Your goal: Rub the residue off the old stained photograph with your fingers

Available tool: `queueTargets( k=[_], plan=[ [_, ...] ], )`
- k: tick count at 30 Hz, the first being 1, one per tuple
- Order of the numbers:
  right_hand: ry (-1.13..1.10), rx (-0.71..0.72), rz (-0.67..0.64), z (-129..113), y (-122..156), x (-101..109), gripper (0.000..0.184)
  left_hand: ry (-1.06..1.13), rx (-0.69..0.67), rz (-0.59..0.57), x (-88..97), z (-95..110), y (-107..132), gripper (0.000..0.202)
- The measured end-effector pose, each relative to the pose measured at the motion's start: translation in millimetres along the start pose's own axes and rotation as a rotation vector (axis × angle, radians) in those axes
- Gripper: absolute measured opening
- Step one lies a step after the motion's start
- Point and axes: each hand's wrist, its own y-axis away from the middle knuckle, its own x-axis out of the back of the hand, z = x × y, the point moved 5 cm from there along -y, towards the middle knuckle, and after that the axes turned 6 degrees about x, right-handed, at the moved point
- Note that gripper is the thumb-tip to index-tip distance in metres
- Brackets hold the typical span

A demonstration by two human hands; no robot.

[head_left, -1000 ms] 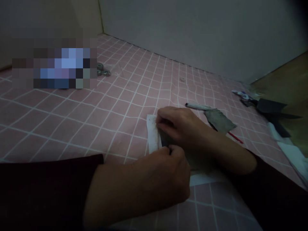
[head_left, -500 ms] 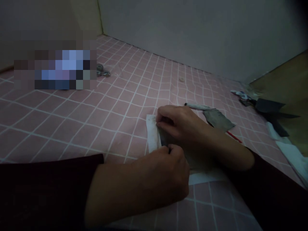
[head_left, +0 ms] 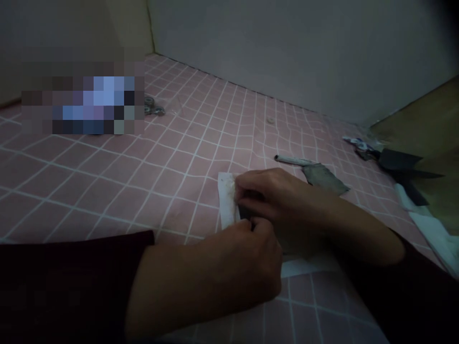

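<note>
A white-bordered sheet lies on the pink checked cloth, partly covered by a dark grey piece. My left hand is closed in a fist-like pinch over the sheet's near left part; what its fingers hold is hidden. Just beyond it, my right hand has its fingertips pinched together at the inner side of the white left border. Pale, crumbly marks show on the border beside those fingertips. Any small item between the right fingers cannot be made out. Both hands and forearms cover most of the sheet.
Past my right hand lie a pale thin tube and a grey-green ragged scrap. Dark blade-like pieces and white cloth or paper are at the right. Scissors handles and a blurred-out patch are far left. A small ring lies farther back.
My right hand has shifted slightly down and toward me, its forearm now covering the red stick near the scrap. My left hand stays in place.
</note>
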Motion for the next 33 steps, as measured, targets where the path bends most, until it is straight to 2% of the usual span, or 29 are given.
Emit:
queueTargets(
  k=[4, 5, 8, 9, 10, 13, 14, 15, 19, 20, 24, 25, 29, 30, 33],
  plan=[
    [0.077, -0.034, 0.212, 2, -2, 8, 0.016, 0.032, 0.003, 0.008, -0.2, 0, -1, 0.009],
    [0.06, -0.034, 0.193, 2, -3, 7, 0.016, 0.031, 0.004, 0.006, 0.1, 0, -1, 0.009],
    [-0.045, -0.008, 0.002, -1, -2, -1, 0.015, 0.016, 0.005, -0.002, 1.3, 0, -1, 0.01],
    [-0.059, -0.003, -0.025, -1, -2, -2, 0.015, 0.015, 0.0, -0.006, 1.6, 0, -1, 0.011],
    [-0.053, -0.005, -0.008, 0, -2, -1, 0.015, 0.017, -0.004, -0.005, 1.8, 1, -1, 0.011],
    [0.034, -0.044, 0.189, 3, -2, 8, 0.016, 0.036, 0.009, -0.001, 1.4, 0, -2, 0.013],
    [0.046, -0.05, 0.215, 3, -2, 10, 0.017, 0.041, 0.014, 0.001, 1.1, 0, -2, 0.013],
    [0.04, -0.049, 0.189, 2, -2, 9, 0.017, 0.041, 0.015, 0.006, 1.0, 0, -2, 0.012],
    [-0.048, -0.005, -0.067, -1, 0, 0, 0.015, 0.01, 0.011, 0.003, 0.2, 0, -1, 0.013],
    [-0.042, -0.005, -0.057, 0, 0, 0, 0.015, 0.007, 0.013, 0.0, 0.2, 0, -1, 0.013],
    [0.041, -0.035, 0.208, 5, -2, 9, 0.015, 0.032, 0.016, -0.013, -0.4, 0, 0, 0.012],
    [0.036, -0.034, 0.215, 5, -1, 10, 0.015, 0.034, 0.018, -0.01, -0.5, 0, 0, 0.013],
    [-0.058, -0.011, -0.046, 1, 1, 0, 0.017, 0.005, 0.014, -0.008, -1.5, 1, 0, 0.013],
    [-0.058, -0.01, -0.053, 1, 1, -1, 0.017, 0.003, 0.011, -0.012, -1.9, 1, -1, 0.013],
    [0.023, -0.026, 0.165, 4, -1, 6, 0.015, 0.018, 0.005, -0.018, -2.4, 0, -1, 0.011]
  ],
)
